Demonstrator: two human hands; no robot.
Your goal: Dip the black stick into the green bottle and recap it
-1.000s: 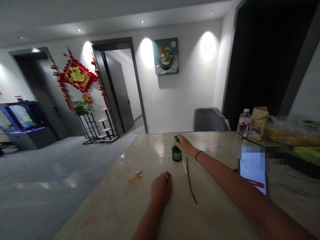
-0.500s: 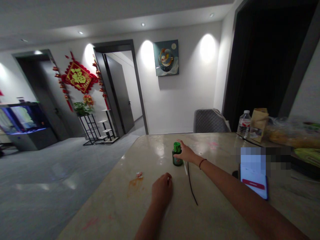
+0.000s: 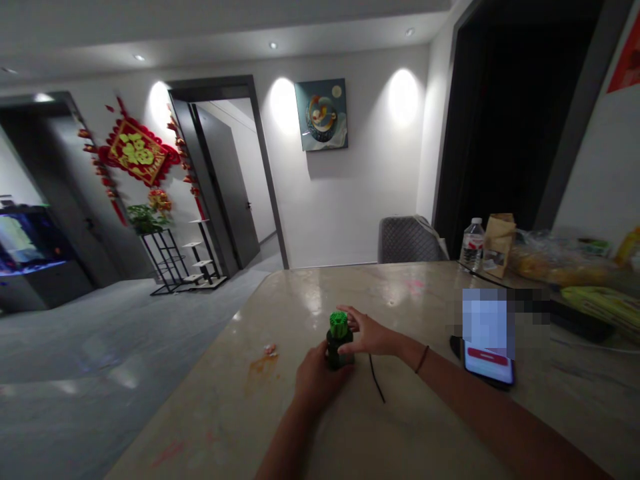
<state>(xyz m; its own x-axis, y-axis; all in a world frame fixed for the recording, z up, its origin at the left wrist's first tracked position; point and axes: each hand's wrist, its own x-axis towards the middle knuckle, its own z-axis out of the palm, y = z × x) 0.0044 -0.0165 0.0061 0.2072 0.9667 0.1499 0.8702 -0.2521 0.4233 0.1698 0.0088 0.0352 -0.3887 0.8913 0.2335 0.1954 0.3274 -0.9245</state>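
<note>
A small dark green bottle [image 3: 340,357] with a bright green, bumpy-looking top [image 3: 339,322] stands upright between my hands on the table. My left hand [image 3: 317,377] curls round its lower left side, thumb across the front. From the right, my right hand [image 3: 367,333] grips it, with fingers behind the top and thumb on the front of the body. A thin black cord or stick [image 3: 377,380] lies on the tabletop just right of the bottle, its far end hidden by my right hand.
The pale stone table [image 3: 240,427] has an orange smear with a crumpled scrap [image 3: 270,349] at left. A phone [image 3: 487,363] lies at right. Behind it are a water bottle [image 3: 471,247], a paper bag [image 3: 499,245] and plastic-bagged food [image 3: 555,260]. A grey chair [image 3: 410,241] stands beyond the far edge.
My right hand has brought the green bottle nearer and slightly left. My left hand, which was resting apart on the table, has closed round it. The view has turned a little right.
</note>
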